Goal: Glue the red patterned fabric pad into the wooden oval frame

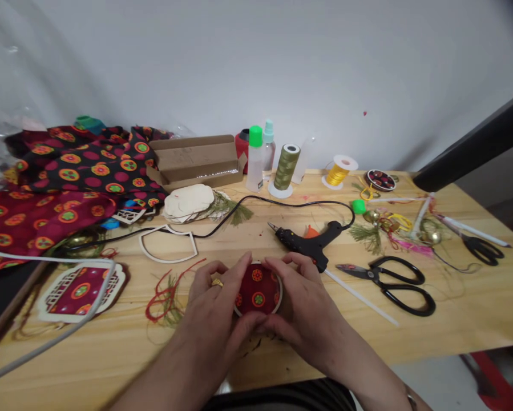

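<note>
A round, fabric-covered disc (pixel 258 288) with a pale rim, dark red with orange and green flower motifs, is gripped between both hands near the table's front edge. My left hand (pixel 215 305) curls around its left side, a ring on one finger. On the opposite side my right hand (pixel 305 302) presses the rim with thumb and fingers. Both thumbs meet at the disc's lower edge. Just beyond the right hand lies a black hot glue gun (pixel 305 242) with a white glue stick (pixel 363 298) in it. Red cord (pixel 164 299) lies left of the left hand.
Black-handled scissors (pixel 393 282) lie to the right, a second pair (pixel 481 248) farther off. Patterned fabric (pixel 80 165), a cardboard box (pixel 196 160), bottles (pixel 255 162) and thread spools (pixel 287 168) line the back. A grey cable (pixel 85 314) crosses a fabric-covered panel (pixel 79 291) at left.
</note>
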`<state>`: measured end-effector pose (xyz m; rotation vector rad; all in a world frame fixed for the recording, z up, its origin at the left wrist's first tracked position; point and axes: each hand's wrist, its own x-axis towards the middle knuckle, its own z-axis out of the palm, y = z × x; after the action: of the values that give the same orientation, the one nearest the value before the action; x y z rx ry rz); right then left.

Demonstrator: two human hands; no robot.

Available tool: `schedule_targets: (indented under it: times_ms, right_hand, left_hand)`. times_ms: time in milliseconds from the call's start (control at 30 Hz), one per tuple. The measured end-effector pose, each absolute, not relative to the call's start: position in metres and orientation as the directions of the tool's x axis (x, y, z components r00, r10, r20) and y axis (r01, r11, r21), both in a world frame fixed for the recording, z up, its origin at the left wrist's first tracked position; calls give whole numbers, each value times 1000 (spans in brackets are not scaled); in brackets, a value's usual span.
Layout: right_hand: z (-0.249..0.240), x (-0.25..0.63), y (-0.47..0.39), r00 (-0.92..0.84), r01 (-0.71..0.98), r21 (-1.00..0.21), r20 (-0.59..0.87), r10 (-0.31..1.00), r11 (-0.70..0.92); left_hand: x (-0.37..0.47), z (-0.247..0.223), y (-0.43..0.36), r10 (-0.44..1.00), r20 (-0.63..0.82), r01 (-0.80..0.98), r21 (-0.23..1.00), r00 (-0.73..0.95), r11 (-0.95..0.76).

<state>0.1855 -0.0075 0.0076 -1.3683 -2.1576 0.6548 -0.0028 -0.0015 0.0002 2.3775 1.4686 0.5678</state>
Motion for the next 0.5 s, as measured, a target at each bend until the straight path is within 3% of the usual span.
schedule_targets:
  times_ms: [167, 400, 500]
  right_hand:
    - [10, 186, -7, -381, 667, -632, 165, 910, 394]
    - [9, 185, -7, -380, 660, -631, 187, 906, 407]
    - [18, 193, -14, -406, 688, -553, 243, 881, 470]
  left_hand:
    - [-4, 4, -2, 895, 106, 788, 437, 434, -434]
    - [-6, 2, 1, 878, 132, 776, 420, 461, -471]
    - [-6, 0, 2, 877, 146, 781, 403, 459, -476]
